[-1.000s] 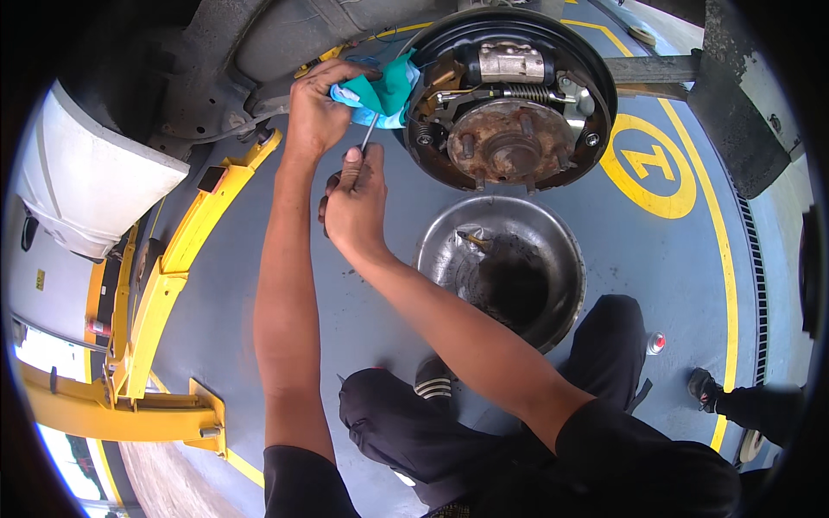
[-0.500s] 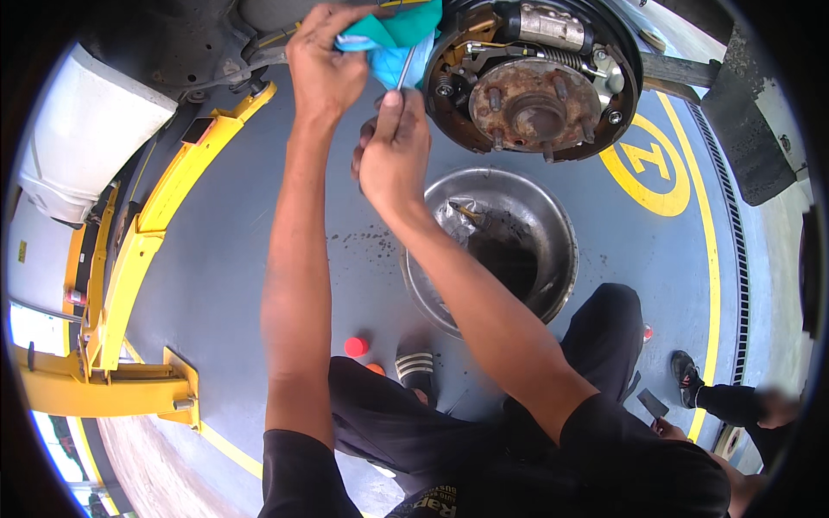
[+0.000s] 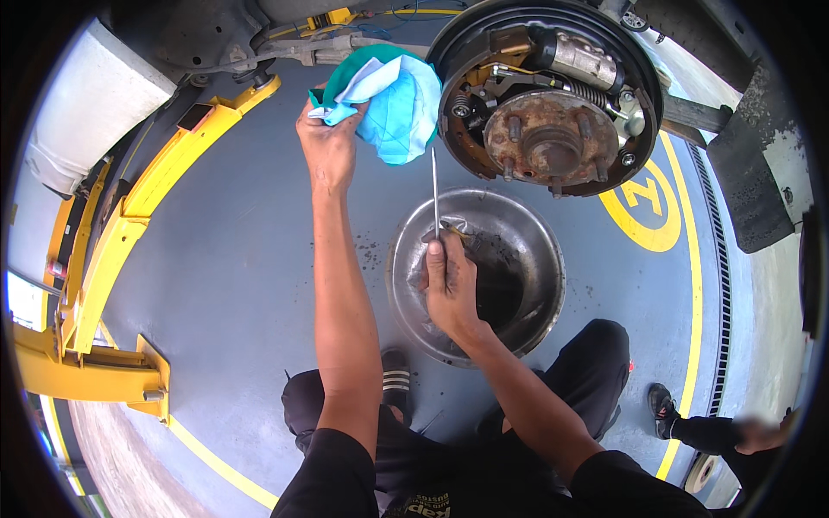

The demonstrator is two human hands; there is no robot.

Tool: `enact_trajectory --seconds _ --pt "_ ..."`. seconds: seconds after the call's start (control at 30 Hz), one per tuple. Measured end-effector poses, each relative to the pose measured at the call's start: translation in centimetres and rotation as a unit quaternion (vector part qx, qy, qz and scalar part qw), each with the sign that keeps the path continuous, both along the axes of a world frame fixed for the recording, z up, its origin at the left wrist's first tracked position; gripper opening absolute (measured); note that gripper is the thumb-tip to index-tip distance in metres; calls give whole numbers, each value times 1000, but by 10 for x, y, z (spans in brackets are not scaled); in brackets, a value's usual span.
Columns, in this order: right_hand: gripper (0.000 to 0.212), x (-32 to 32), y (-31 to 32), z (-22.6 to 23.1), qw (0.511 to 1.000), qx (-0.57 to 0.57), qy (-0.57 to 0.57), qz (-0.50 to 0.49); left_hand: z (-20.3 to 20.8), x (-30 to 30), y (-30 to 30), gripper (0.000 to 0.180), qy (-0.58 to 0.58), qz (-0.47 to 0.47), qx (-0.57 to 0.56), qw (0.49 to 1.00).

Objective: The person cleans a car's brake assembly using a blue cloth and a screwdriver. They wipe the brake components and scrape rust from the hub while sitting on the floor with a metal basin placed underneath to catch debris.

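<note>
Head view: the person's left hand (image 3: 332,142) grips a crumpled teal and light-blue cloth (image 3: 397,108) by its left edge, pinched between thumb and fingers. The rest of the cloth spreads out to the right of the fingers, its folds hanging beside a round, black-rimmed drum brake assembly (image 3: 553,148) with a rusty studded hub. The right hand (image 3: 451,281) is lower down, its fingers clenched around the lower part of a slim, straight metal rod (image 3: 435,190), the thumb laid along it. The bare shaft rises from the fist, its tip close under the cloth's lower right edge; whether the two touch I cannot tell. The rod's lower end is hidden by the hand. Behind the fist, a wide, round steel basin (image 3: 542,259) with dark residue in it sits on the grey-blue floor (image 3: 224,259).

Pale lettering (image 3: 427,505) marks the front of the person's black shirt (image 3: 501,496), partly cut off by the lower edge. Right of the basin, a yellow painted ring (image 3: 649,241) on the floor encloses a single bold yellow character (image 3: 643,200).
</note>
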State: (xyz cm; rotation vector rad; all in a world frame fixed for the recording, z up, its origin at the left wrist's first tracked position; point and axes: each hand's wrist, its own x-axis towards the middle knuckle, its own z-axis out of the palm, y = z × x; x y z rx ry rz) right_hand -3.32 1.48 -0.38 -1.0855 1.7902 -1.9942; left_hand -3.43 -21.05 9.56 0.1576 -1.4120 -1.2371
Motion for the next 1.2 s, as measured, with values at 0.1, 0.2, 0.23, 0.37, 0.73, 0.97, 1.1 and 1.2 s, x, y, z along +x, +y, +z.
enact_trajectory --seconds 0.1,0.2,0.23,0.37,0.73,0.97,1.1,1.2 --pt "39 9 -2 46 997 -50 -33 39 48 -5 9 30 11 -11 -95 995" --pt "44 -4 -33 89 992 -88 -85 38 94 -21 26 28 -22 10 -210 977" --pt "45 -8 -44 105 986 -93 -132 43 103 -28 21 28 -32 13 -240 970" --pt "46 -15 -72 125 970 -117 -208 44 116 -50 5 30 -56 -33 -245 967" --pt "33 -30 -111 60 991 -81 -1 -105 48 -39 0 29 -76 74 -427 898" --pt "17 -75 -23 -12 969 173 151 -94 -98 -57 59 26 -33 175 -142 974" --pt "20 -117 47 -6 914 329 217 -94 -144 -89 114 18 -59 198 -39 978" --pt "24 -141 90 12 856 413 289 -113 -156 -113 159 13 -110 208 -17 972"
